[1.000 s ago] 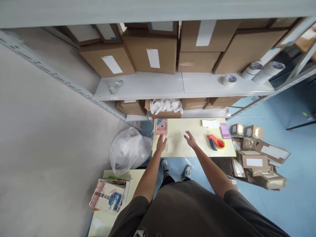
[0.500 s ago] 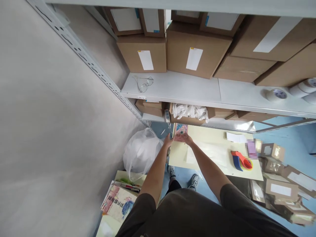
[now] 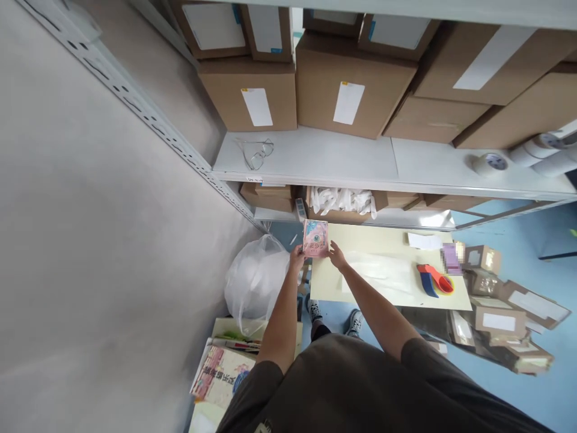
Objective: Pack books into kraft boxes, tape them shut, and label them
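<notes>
The book [image 3: 315, 239] has shifted over the left edge of the table [image 3: 367, 237], long axis pointing away. The left hand [image 3: 296, 258] grips its near-left corner; the right hand [image 3: 336, 257], loosely open, is just beside it.

The person's left hand [image 3: 296, 258] is curled in a grip; just to its right, the right hand [image 3: 336, 257] spreads loosely.
</notes>
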Demonstrator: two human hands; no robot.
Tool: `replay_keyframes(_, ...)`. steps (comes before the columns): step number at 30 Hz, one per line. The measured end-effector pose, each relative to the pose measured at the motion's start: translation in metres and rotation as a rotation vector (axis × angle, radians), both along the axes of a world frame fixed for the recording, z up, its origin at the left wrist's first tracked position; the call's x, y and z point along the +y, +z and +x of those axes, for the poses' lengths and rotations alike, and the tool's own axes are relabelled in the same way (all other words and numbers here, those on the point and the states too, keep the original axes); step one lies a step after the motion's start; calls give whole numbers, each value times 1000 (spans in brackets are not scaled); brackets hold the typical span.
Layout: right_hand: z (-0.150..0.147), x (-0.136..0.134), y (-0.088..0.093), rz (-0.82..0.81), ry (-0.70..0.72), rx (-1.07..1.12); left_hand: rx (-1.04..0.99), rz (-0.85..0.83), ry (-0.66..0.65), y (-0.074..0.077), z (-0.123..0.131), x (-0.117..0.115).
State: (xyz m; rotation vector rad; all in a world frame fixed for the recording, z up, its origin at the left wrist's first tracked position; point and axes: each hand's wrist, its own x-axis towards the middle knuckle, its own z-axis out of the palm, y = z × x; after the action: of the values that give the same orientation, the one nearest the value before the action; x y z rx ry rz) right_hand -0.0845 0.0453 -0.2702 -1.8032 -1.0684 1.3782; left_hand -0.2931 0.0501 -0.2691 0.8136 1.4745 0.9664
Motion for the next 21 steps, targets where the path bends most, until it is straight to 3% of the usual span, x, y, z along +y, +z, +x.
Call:
replay_keyframes(4,31,-24,29,35,-234,349,-170,-40,-33,17,30,-29)
replay_keyframes(9,96,-85,43,47,-348,340,-44,-50,-205,24,92,-68)
replay_keyframes(12,131,-124,36,10,-363,322,82,-94,-294,19,128,-93)
replay_keyframes(15,153,-146,21,-40,-335,299,197,-179,-363,10,151,-114)
replay_keyframes(17,161,-151,10,-82,-309,216,323,-229,-364,5,158,-121)
replay_keyframes(21,172,-149,-5,-190,-238,-162,636,-304,-323,1,153,-121)
